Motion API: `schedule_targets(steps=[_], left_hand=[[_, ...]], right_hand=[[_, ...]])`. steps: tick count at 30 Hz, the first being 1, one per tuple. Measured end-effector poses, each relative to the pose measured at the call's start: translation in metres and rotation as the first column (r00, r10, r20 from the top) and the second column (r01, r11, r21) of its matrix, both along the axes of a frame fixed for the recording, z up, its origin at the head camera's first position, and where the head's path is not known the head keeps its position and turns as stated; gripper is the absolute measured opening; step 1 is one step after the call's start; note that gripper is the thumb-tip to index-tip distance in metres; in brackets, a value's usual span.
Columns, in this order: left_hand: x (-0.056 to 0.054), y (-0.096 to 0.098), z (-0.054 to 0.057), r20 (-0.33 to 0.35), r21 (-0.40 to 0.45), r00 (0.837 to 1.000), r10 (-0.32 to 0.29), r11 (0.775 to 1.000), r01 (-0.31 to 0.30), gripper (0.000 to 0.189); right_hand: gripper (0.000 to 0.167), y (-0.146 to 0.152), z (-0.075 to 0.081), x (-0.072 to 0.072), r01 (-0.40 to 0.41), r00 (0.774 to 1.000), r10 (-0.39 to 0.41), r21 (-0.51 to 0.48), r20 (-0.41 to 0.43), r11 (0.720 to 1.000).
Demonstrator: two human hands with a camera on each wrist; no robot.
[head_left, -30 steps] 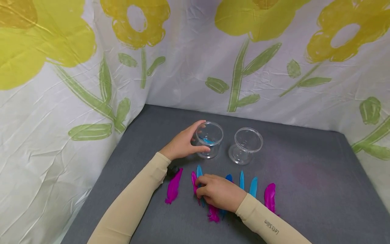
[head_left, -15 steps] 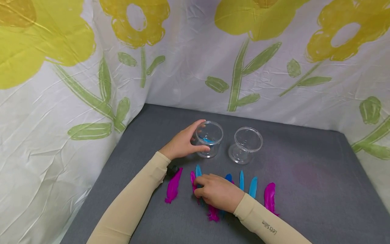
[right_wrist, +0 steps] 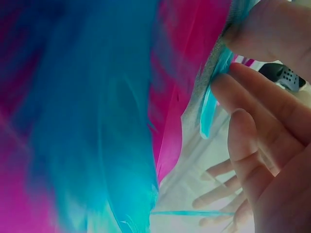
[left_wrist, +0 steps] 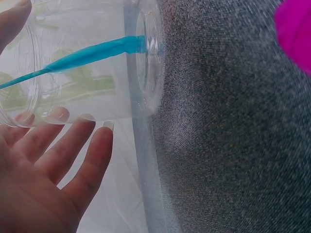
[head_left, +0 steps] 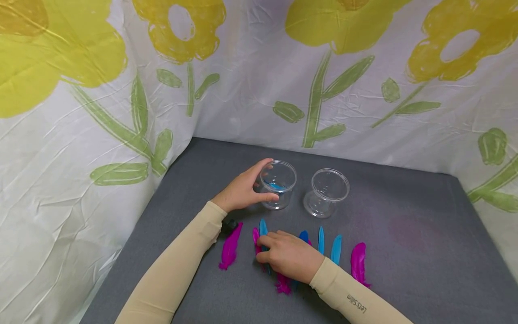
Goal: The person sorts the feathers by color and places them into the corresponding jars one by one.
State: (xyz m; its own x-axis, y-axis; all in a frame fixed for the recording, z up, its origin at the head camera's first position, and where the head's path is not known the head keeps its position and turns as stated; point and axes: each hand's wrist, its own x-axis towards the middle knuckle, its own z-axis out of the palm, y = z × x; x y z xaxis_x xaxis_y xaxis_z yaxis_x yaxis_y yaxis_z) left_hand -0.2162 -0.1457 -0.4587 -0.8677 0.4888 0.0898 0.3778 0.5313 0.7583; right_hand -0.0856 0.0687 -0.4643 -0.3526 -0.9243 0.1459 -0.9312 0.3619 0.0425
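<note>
My left hand (head_left: 243, 186) holds a clear plastic cup (head_left: 284, 199) from its left side, thumb in front and fingers behind. Inside the cup a light blue feather (left_wrist: 92, 54) leans with its quill toward the rim, as the left wrist view shows. Lower down, my right hand (head_left: 294, 257) pinches a light blue feather (head_left: 263, 226) low over the table, thumb and fingertips on either side of it. A narrow magenta feather (head_left: 256, 238) lies just left of those fingertips. Other feathers are partly hidden under the right hand.
A second clear cup (head_left: 319, 204) stands right of the first. Light blue feathers (head_left: 336, 249) and a magenta feather (head_left: 358, 261) lie right of my right hand, another magenta feather (head_left: 229, 249) to the left. A flowered white curtain (head_left: 247, 90) borders the grey table (head_left: 404, 261).
My right hand has shifted slightly to the left at the light blue feather, whose tip has moved a little left too. The left hand and both cups have stayed in place.
</note>
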Motion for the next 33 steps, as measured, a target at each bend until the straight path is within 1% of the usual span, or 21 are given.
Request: schedule_targets(steps=[5, 11, 16, 20, 25, 29, 33], left_hand=[[0.0, 0.0, 0.0, 0.005, 0.001, 1.0, 0.002, 1.0, -0.002, 0.107], [-0.001, 0.0, -0.001, 0.007, 0.011, 1.0, 0.003, 1.0, -0.003, 0.106], [0.0, 0.0, -0.001, 0.007, 0.017, 1.0, 0.002, 1.0, -0.002, 0.105], [0.0, 0.0, 0.0, 0.01, 0.028, 1.0, -0.006, 1.0, 0.005, 0.104], [0.0, 0.0, 0.0, 0.007, 0.034, 1.0, -0.008, 0.999, 0.008, 0.102], [-0.001, 0.0, -0.001, 0.004, 0.04, 1.0, -0.016, 0.999, 0.016, 0.103], [-0.001, 0.0, -0.001, 0.008, 0.044, 1.0, -0.02, 0.999, 0.02, 0.102]], right_hand=[[0.021, -0.001, -0.001, 0.0, 0.0, 1.0, 0.0, 0.005, -0.021, 1.0], [0.018, -0.003, 0.001, -0.001, -0.003, 0.999, 0.004, 0.013, -0.046, 1.0], [0.019, -0.001, -0.003, -0.004, -0.015, 0.999, 0.014, -0.012, -0.045, 1.0], [0.021, 0.004, -0.005, -0.008, -0.009, 1.0, 0.009, -0.045, 0.002, 0.999], [0.02, 0.01, -0.003, -0.014, 0.02, 0.997, -0.01, -0.126, 0.083, 0.992], [0.021, 0.014, 0.0, -0.018, 0.048, 0.988, -0.015, -0.208, 0.157, 0.977], [0.02, 0.018, 0.007, -0.021, 0.061, 0.974, 0.009, -0.296, 0.227, 0.953]])
